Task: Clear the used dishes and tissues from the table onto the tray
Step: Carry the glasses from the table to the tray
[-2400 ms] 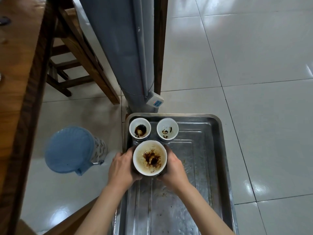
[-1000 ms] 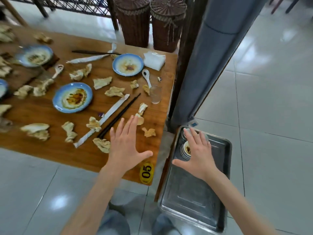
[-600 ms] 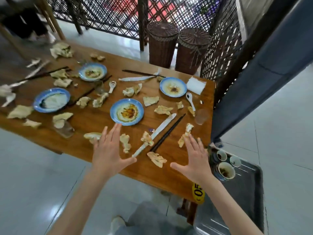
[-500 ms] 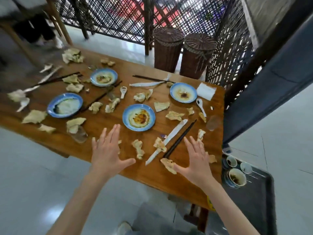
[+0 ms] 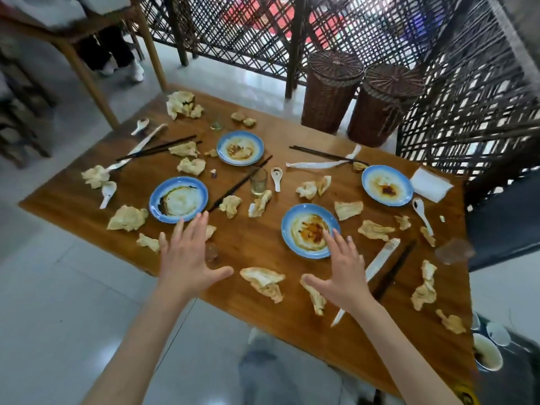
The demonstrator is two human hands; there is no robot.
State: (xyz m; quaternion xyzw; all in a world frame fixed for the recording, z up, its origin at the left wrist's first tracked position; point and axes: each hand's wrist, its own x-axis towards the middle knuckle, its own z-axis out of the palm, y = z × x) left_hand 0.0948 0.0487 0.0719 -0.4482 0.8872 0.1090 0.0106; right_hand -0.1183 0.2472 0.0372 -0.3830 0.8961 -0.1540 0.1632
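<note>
The wooden table (image 5: 257,247) carries several blue-rimmed plates with sauce stains, among them a near plate (image 5: 304,229) and a left plate (image 5: 178,199). Crumpled tissues such as the one at the near edge (image 5: 263,283), white spoons, black chopsticks and a small glass (image 5: 258,182) lie scattered around. My left hand (image 5: 187,258) hovers with spread fingers just below the left plate. My right hand (image 5: 342,273) hovers with spread fingers, its fingertips over the near plate's right rim. Both hold nothing. The tray (image 5: 520,372) sits low at the far right with stained white bowls (image 5: 486,356) in it.
Two wicker baskets (image 5: 331,92) stand behind the table against a lattice screen. A folded white napkin stack (image 5: 429,184) lies at the table's far right corner. A wooden chair and a person's legs (image 5: 111,54) are at the back left. Grey tiled floor runs along the near side.
The view swung left from the tray to the table. Both empty hands moved forward over the table's near edge, the right one reaching the near plate's rim.
</note>
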